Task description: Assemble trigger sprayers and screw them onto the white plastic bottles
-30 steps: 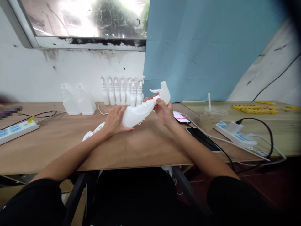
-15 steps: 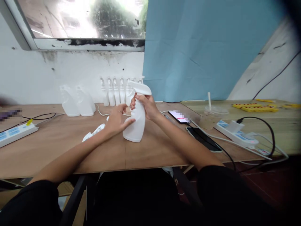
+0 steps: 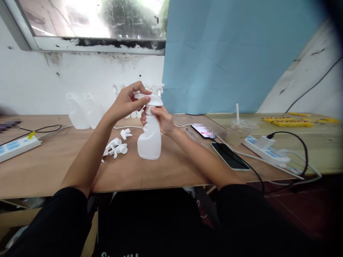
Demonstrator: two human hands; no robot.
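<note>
On the worktop [image 3: 177, 167] stands a white spray bottle [image 3: 149, 142], the left hand [image 3: 124, 103] pinching its trigger head [image 3: 157, 100] between closed fingers, the right hand [image 3: 164, 119] with fingers wrapped round its neck [image 3: 150, 110]

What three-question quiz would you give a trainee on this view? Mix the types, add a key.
1. Multiple choice: which part of the held spray bottle does the left grip have hold of?
A) base
B) spray head
C) lower body
2. True or false: the held spray bottle is lying on its side.
3. Fill in: of the lit phone and the dark phone, the ___ one lies closer to the near edge of the table.

Key:
1. B
2. False; it is upright, with the right grip at its neck.
3. dark
</note>
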